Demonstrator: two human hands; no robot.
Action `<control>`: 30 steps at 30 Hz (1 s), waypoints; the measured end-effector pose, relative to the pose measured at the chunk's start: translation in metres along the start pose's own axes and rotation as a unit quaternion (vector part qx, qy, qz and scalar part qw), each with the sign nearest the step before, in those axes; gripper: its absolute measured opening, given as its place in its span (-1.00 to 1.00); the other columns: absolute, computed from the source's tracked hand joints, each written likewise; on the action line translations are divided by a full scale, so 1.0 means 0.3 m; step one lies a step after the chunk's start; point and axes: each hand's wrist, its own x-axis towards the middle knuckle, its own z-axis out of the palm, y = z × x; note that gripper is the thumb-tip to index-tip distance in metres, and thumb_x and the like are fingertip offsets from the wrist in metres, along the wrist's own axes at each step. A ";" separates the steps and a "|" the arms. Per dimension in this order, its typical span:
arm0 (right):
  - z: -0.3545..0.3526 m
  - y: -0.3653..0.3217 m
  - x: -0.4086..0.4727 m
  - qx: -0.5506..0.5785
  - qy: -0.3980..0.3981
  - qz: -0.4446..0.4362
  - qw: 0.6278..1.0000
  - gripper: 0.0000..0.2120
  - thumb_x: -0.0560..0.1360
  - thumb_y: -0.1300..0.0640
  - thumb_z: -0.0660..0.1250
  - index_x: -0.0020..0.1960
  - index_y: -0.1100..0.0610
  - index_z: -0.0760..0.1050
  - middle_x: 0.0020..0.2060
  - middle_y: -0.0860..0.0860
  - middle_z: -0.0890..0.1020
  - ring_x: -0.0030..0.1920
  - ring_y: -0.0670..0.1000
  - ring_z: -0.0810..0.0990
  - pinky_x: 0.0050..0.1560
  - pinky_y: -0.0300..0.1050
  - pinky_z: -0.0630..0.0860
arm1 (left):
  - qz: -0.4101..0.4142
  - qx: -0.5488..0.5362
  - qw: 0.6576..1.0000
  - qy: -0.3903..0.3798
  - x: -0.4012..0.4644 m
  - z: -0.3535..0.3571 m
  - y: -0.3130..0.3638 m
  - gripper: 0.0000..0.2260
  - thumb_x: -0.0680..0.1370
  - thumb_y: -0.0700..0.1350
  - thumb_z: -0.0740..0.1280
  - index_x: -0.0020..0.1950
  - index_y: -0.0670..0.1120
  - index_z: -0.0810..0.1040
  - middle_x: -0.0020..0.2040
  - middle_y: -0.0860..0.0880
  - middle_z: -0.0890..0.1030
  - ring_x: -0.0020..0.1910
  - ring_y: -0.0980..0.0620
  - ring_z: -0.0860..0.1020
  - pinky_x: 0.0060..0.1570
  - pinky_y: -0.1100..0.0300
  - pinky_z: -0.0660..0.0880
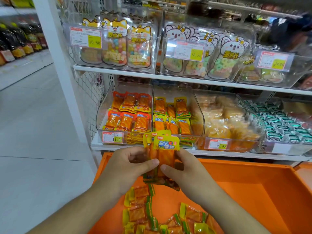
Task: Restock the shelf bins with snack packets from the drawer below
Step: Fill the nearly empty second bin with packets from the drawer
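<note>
Both hands, left hand and right hand, grip a bundle of snack packets above the orange drawer, shelf bins at twelve o'clock.

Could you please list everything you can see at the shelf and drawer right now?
held packets: small stack, yellow tops, orange bodies, over the drawer's back edge
drawer: one, orange, open below the shelves
loose packets: many, yellow, green and orange, on the drawer floor
orange-packet bin: one, clear, lower shelf, leftmost
yellow-packet bin: one, clear, lower shelf, second from left
pale-snack bin: one, clear, to its right
green-wrapped sweets: many, lower shelf, far right
candy pouches: several, cartoon-animal tops, upper shelf bins
price tags: several, red-edged with yellow, on bin fronts
bottles: a row, dark, far left
hands: left hand, right hand, both gripping the held packets
</note>
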 end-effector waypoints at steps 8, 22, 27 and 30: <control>-0.008 0.004 0.005 0.070 -0.019 0.029 0.997 -0.75 0.59 0.18 0.44 0.22 -0.04 0.57 -0.01 -0.07 0.74 0.01 -0.05 0.73 -0.12 -0.27 0.60 | 0.007 0.003 0.997 -0.072 0.008 -0.012 -0.007 -0.88 0.52 -0.02 0.51 0.05 0.08 0.75 0.01 0.03 0.75 0.07 0.03 0.70 0.19 -0.16 0.62; 0.022 -0.009 0.012 0.183 -0.004 0.088 0.979 -0.84 0.66 0.11 0.34 0.23 0.01 0.58 -0.09 -0.05 0.77 -0.09 -0.06 0.76 -0.24 -0.28 0.59 | 0.036 0.035 0.990 -0.131 0.000 0.008 -0.008 -0.78 0.61 -0.12 0.42 0.15 0.19 0.71 0.05 0.04 0.75 0.08 0.06 0.71 0.25 -0.06 0.60; 0.037 0.004 0.025 0.188 0.028 0.100 0.977 -0.85 0.66 0.06 0.34 0.22 -0.01 0.58 -0.01 -0.03 0.77 0.03 0.00 0.75 0.13 0.02 0.67 | 0.078 0.119 0.980 -0.139 0.000 0.027 -0.014 -0.86 0.67 -0.02 0.33 0.11 0.20 0.65 -0.07 0.15 0.68 -0.04 0.22 0.63 0.02 0.23 0.51; 0.034 0.008 0.037 0.188 0.040 0.110 0.975 -0.83 0.65 0.04 0.36 0.22 0.00 0.56 -0.01 -0.02 0.76 0.00 -0.01 0.75 0.07 -0.04 0.68 | 0.069 0.106 0.982 -0.139 0.010 0.038 -0.004 -0.85 0.64 0.01 0.37 0.14 0.22 0.67 -0.01 0.18 0.71 0.01 0.26 0.65 0.00 0.36 0.48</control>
